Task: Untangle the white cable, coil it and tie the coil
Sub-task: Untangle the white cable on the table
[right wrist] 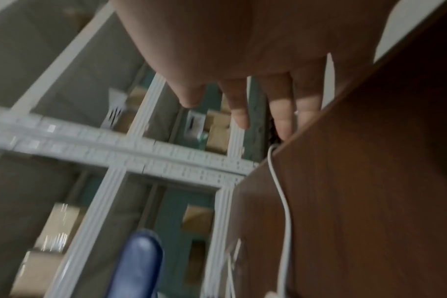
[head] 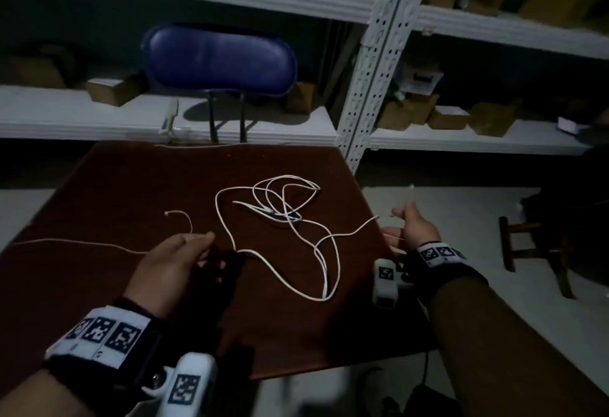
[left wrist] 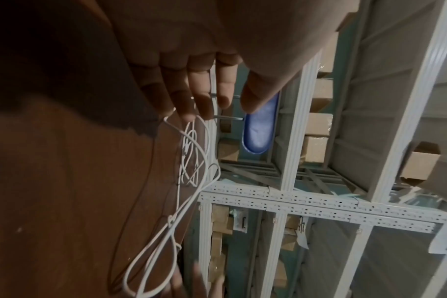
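Observation:
The white cable [head: 290,215] lies in a loose tangle of overlapping loops on the brown table [head: 131,185], right of centre. One end [head: 377,217] reaches the table's right edge. My left hand [head: 174,258] hovers over the table just left of the tangle, fingers relaxed and holding nothing. In the left wrist view its fingers [left wrist: 204,90] are straight above the cable's loops [left wrist: 191,153]. My right hand [head: 408,228] is at the table's right edge, fingers spread. In the right wrist view its fingers [right wrist: 283,113] are close to the cable end [right wrist: 270,149] without gripping it.
A thinner white strand [head: 66,243] runs from the table's left edge towards my left hand and curls to a free end [head: 168,214]. A blue chair [head: 219,58] stands behind the table. White metal shelves [head: 372,70] hold cardboard boxes. A wooden stool [head: 527,251] is on the floor at right.

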A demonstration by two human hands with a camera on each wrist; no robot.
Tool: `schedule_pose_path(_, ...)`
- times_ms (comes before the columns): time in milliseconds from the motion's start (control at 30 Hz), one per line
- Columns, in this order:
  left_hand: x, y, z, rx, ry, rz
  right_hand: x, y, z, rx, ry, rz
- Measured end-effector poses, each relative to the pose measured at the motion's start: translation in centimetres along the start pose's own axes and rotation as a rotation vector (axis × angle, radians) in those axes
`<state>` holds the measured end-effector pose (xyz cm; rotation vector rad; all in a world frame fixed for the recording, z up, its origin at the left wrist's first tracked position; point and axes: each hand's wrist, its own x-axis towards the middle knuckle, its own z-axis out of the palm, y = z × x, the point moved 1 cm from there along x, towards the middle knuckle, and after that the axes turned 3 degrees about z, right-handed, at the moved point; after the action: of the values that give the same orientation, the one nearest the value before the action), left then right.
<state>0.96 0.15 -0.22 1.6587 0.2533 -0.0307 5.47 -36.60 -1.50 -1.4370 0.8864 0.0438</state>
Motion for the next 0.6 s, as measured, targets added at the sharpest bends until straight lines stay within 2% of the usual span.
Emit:
schedule_pose_path(167, 0.0, -0.6, 0.9, -0.096, -0.046, -0.057, 3.1, 0.3, 1.6, -0.293, 0.076, -0.144)
schedule_pose_path(233, -0.1, -0.8, 0.9, -0.050, -0.064, -0.035, 4.2, 0.8, 1.8, -0.351, 0.047, -0.111)
schedule_pose_path(367, 0.2, -1.5, 0.3, -0.074, -0.098, -0.075, 3.4, 0.6, 2.0, -0.251, 0.022, -0.107)
schedule_pose_path(467, 0.0, -1.4, 0.1, -0.113, -0.098, -0.083, 2.0, 0.1, 2.0, -0.145, 0.056, -0.212)
schedule_pose_path(533, -0.2, -1.3, 0.1, -0.130, -0.088, -0.074, 0.4, -0.6, 2.3, 0.006, 0.110, -0.301)
schedule_pose_path(600, -0.5, -0.7, 0.1, -0.171, -0.091, -0.071, -2.5, -1.7, 3.1, 0.210, 0.094, -0.393)
